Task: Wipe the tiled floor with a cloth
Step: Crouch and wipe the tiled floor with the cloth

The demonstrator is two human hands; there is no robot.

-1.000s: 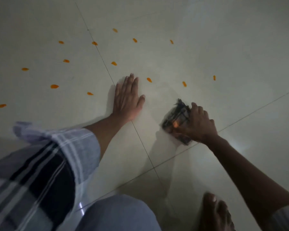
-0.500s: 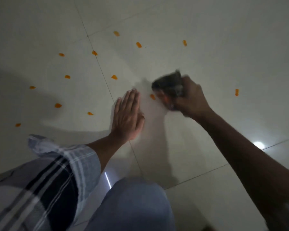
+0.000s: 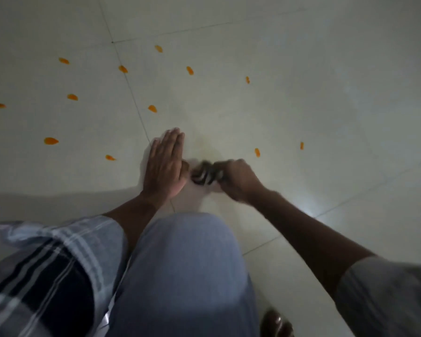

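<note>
1. The tiled floor [image 3: 301,93] fills the view: pale glossy tiles with thin dark grout lines, one running from the top down toward the hands, and a small bright glare spot to the right of the right forearm.
2. A bent knee in light blue-grey fabric [image 3: 187,276] takes up the lower middle; a checked cloth garment [image 3: 41,271] with dark and white stripes lies at lower left.
3. The left hand [image 3: 164,166] lies flat on the floor, palm down, fingers straight and pressed together, gripping nothing. It sits on the grout line, its thumb side just beside the cloth.
4. The right hand [image 3: 238,178] is closed in a fist around the cloth [image 3: 206,175], a dark bunched wad with pale streaks, pressed to the floor between the 2 hands. The wad is motion-blurred, so its pattern is unclear.
5. Toes of a bare foot [image 3: 276,324] show at the bottom edge.
6. About 12 small orange petals [image 3: 51,141] are scattered over the tiles, mostly left of and beyond the hands, 2 to the right.
</note>
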